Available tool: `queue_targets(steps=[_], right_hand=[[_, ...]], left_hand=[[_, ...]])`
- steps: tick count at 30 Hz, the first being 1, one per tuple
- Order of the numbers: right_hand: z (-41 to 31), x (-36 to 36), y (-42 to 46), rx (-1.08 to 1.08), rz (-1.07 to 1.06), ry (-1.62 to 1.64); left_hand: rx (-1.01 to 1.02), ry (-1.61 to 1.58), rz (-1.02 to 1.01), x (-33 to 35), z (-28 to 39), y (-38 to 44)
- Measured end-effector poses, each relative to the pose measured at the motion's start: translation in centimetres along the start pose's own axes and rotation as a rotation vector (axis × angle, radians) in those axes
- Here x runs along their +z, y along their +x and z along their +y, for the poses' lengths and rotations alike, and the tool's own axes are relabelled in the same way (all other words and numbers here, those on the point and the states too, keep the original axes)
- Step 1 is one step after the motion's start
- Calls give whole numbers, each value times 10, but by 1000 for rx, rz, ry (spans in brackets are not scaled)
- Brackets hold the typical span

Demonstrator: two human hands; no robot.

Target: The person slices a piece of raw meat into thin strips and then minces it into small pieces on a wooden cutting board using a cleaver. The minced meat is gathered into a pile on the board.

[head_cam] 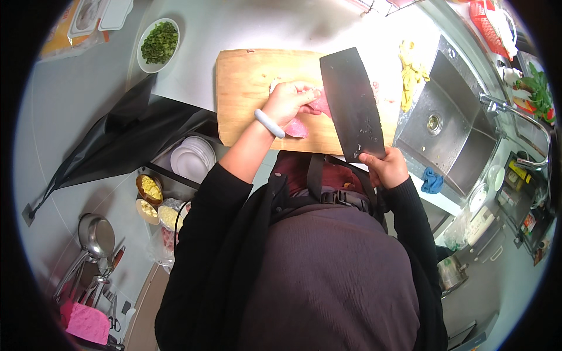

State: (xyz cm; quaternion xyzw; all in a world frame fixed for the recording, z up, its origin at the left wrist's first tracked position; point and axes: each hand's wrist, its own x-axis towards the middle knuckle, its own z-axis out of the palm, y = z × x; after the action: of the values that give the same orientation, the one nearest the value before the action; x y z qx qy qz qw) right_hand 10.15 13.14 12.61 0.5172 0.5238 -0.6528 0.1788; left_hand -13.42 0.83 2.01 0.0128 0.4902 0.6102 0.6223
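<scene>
A wooden cutting board (239,96) lies on the pale counter before me. My left hand (287,102), with a light bangle at its wrist, pinches a piece of raw pink meat (322,104) above the board. Another piece of raw meat (297,129) lies below that hand, partly covered by it. In my right hand (387,169) is the near end of a wide dark cleaver (352,105); its handle is hidden in my grip. The broad blade faces up towards me, beside the held meat and covering part of it. More meat scraps (375,90) show past the blade.
A white bowl of chopped greens (159,44) stands at the far left. Yellow rubber gloves (410,77) hang by the stainless steel sink (421,118) on the right. Stacked white plates (191,160) sit low on the left, near bowls of chopped yellow food (150,188). A blue cloth (432,180) lies by the sink's front edge.
</scene>
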Motion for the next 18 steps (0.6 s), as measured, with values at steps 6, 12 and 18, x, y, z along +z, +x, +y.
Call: queue_targets(steps=[6,12,18], right_hand=[[24,-10,4,44,99,101],[39,-15,1,-37,174,-62],[53,3,4,-471,222,-629]], left_hand=[[496,1140,479,-17,-5,17],[509,1100,701,-47,17,12],[666,1228,581,-55,-37,-70]])
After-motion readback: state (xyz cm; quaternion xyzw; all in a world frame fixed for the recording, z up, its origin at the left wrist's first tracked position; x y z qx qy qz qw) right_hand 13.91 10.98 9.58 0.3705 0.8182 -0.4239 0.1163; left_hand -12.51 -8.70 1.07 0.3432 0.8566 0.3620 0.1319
